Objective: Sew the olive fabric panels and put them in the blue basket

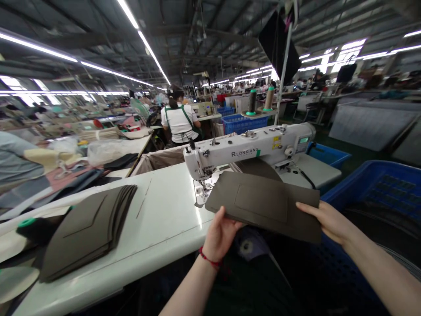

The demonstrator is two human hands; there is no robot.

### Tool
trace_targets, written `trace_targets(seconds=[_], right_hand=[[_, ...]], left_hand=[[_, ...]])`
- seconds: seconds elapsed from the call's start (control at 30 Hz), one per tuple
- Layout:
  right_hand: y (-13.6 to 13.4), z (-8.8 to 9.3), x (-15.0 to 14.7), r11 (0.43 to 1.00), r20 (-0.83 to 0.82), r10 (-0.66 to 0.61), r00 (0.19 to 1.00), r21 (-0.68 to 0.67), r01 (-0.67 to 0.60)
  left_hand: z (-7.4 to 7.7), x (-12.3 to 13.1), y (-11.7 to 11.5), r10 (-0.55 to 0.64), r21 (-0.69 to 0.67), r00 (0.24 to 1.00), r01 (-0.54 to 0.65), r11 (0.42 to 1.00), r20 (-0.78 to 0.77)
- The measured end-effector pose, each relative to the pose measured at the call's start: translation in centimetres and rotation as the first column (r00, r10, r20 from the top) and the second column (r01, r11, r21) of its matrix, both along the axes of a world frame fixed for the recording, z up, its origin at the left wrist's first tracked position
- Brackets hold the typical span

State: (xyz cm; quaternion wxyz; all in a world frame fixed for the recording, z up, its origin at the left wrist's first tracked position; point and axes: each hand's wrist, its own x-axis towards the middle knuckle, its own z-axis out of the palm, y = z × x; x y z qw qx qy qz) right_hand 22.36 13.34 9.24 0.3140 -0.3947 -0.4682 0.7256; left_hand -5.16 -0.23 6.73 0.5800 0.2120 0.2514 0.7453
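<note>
Dark brown sheet [263, 197] is flat and thin, with a square shape marked on it. My left grip [220, 235] and my right grip [329, 221] pinch its edges, holding it up just beside the white sewing machine [250, 149], above the bench [158, 206].

Bright, cool, even light from long rows of overhead strip lights [141, 44], plus a whitish blowout at the far windows [348, 55] in the upper right and a hard streak of glare on the glossy white sewing table [164, 206]. Only faint, soft shadows across the matte brown panel [263, 204], with deeper darkness low in the frame, below the table edge and around the blue crate [384, 184]. Strong wide-angle distortion, with ceiling lines and table edges bowing toward the corners, crisp detail close by, and softness among the far workstations [98, 109].
</note>
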Motion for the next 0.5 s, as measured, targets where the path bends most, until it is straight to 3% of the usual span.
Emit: trace_targets(seconds=[0.17,0.33,0.5], right_hand=[[3.0,-1.0,0.0,1.000,-0.019,-0.010,1.000,-0.018,0.009],[5.9,-1.1,-1.2,0.998,-0.060,-0.050,0.997,-0.047,0.047],[8.1,-1.6,-4.3,0.994,-0.107,-0.105,0.989,-0.044,0.101]], left_hand=[[-1.0,1.6,4.2,0.073,-0.022,0.997,-0.073,0.997,-0.007],[-0.1,-0.5,8.4,0.071,-0.019,0.997,-0.072,0.997,-0.034],[0.6,-2.7,13.7,0.133,0.002,0.988,-0.133,0.991,-0.084]])
